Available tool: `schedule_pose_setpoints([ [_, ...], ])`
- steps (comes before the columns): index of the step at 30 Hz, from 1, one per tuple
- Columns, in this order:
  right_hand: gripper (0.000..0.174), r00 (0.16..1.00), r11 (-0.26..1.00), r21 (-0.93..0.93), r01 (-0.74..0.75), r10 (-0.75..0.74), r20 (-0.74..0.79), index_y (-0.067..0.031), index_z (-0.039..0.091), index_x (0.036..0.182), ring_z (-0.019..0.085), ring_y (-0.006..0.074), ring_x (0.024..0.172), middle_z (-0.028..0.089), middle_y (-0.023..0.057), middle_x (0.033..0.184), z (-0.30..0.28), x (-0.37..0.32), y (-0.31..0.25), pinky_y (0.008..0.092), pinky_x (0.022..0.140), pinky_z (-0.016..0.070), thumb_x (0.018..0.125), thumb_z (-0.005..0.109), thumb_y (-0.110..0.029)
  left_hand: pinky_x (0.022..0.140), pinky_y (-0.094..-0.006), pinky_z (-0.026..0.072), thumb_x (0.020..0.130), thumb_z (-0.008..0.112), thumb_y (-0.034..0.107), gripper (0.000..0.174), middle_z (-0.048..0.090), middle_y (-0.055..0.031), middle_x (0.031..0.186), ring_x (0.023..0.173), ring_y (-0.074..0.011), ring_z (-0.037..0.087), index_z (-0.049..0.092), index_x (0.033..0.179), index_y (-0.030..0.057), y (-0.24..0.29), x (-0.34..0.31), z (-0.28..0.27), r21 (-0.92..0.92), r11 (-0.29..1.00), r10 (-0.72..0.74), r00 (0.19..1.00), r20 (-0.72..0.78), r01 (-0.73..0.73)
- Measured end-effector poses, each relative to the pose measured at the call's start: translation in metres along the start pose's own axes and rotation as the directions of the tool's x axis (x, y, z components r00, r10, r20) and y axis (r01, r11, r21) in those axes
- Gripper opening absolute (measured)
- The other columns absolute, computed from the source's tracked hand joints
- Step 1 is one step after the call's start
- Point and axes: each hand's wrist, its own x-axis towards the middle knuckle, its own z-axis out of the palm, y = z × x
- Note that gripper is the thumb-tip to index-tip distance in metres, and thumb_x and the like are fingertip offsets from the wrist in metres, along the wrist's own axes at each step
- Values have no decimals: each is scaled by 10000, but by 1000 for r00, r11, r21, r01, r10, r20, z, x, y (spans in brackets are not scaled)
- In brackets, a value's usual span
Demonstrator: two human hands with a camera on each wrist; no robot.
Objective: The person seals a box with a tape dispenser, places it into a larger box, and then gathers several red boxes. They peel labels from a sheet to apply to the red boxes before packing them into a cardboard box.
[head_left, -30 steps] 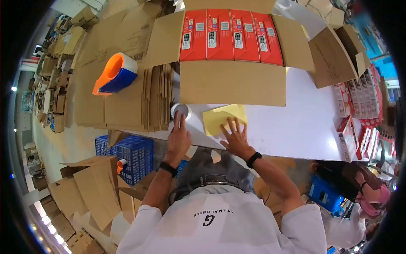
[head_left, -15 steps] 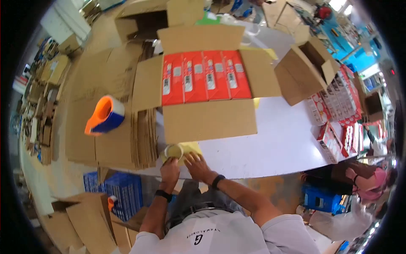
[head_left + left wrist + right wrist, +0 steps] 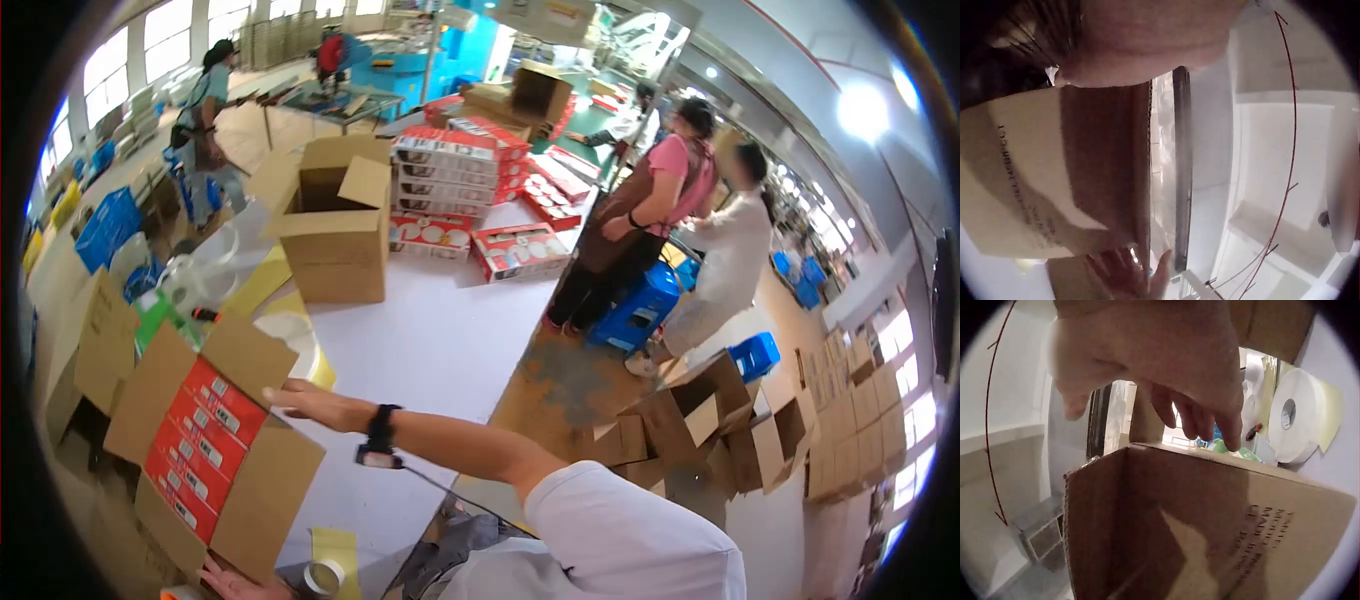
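An open carton [image 3: 268, 485] packed with red boxes [image 3: 205, 445] stands at the left of the head view, its flaps folded outward. My right hand [image 3: 318, 403] reaches to the carton's far side, fingers extended right at a flap's edge. In the right wrist view, spread fingers hang over a printed flap [image 3: 1272, 525]. My left hand [image 3: 242, 583] lies along the carton's near side, at the bottom of the head view; its fingertips are hidden in the left wrist view. Beside it, a tape roll [image 3: 340, 574] sits on yellow paper [image 3: 346, 545].
A large white roll [image 3: 1307, 394] lies beyond the carton. Farther along the white table [image 3: 430, 340] stand an empty brown carton [image 3: 335, 260] and stacked red-and-white boxes [image 3: 445, 175]. Two people [image 3: 660, 190] are past the table's right edge, near a blue crate [image 3: 640, 300].
The head view has swung right. Both hands have left the yellow paper and tape roll and moved to opposite sides of the packed carton.
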Motion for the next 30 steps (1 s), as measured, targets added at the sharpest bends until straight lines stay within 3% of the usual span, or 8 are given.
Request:
schedule_pose_setpoints([
  [8,499,970,942,230,245,-239,-52,-24,473,1423,546,151,1169,601,35,1288,7,70,36,321,1004,446,982,609,-214,1073,-506,423,1010,589,279,424,564,-161,1431,1311,-331,523,589,1342,15,50,56,24,-650,546,-339,849,406,529],
  [11,401,821,840,-101,534,-543,-178,12,582,1328,557,145,1118,633,41,1220,17,71,47,307,987,446,975,593,-177,1065,-477,438,1021,566,261,431,564,-149,1426,1285,-306,543,558,1366,2,54,58,26,-654,392,-362,762,537,647],
  [12,337,938,966,-250,59,-140,-317,36,659,1231,585,151,1099,672,68,1190,24,50,15,319,986,471,980,578,-173,1062,-468,443,1025,559,255,434,564,-144,1424,1277,-298,549,548,1374,-3,58,56,22,-648,357,-366,739,566,673],
  [14,374,937,969,-164,185,-224,-269,17,676,1230,644,161,1008,713,82,1161,26,26,-1,375,921,544,1012,565,-266,1057,-449,453,1033,544,242,439,563,-136,1421,1260,-281,563,527,1390,-11,63,48,12,-645,313,-382,714,586,697],
  [21,393,771,992,-82,95,-125,-625,8,600,1313,608,182,1128,646,75,1247,12,-87,-57,333,964,492,952,653,-136,970,-353,502,1052,556,245,387,645,-81,1275,1149,-184,619,565,1340,-15,134,5,27,-430,618,-546,753,367,658],
  [24,405,748,986,-150,73,-154,-645,32,585,1327,609,189,1148,653,84,1244,3,-119,-58,353,982,490,970,643,-150,933,-325,505,1044,597,237,399,628,-84,1300,1119,-163,616,575,1337,-34,124,-13,42,-439,530,-525,687,502,726],
  [27,442,805,860,-496,-120,-208,-555,18,517,1406,549,169,1179,629,81,1250,-13,-141,-41,332,1023,439,1006,601,-149,1025,-350,449,1042,609,268,435,603,-90,1348,1212,-181,568,563,1359,-27,96,-30,50,-208,695,-455,645,614,688],
  [30,847,959,787,-606,115,-247,-139,-9,336,1562,317,340,1480,322,239,1589,-33,-159,-54,469,1191,291,933,693,-452,1124,-362,365,995,587,147,556,517,-86,1469,1337,-193,485,422,1502,-10,77,-34,26,-217,766,-245,586,772,606],
])
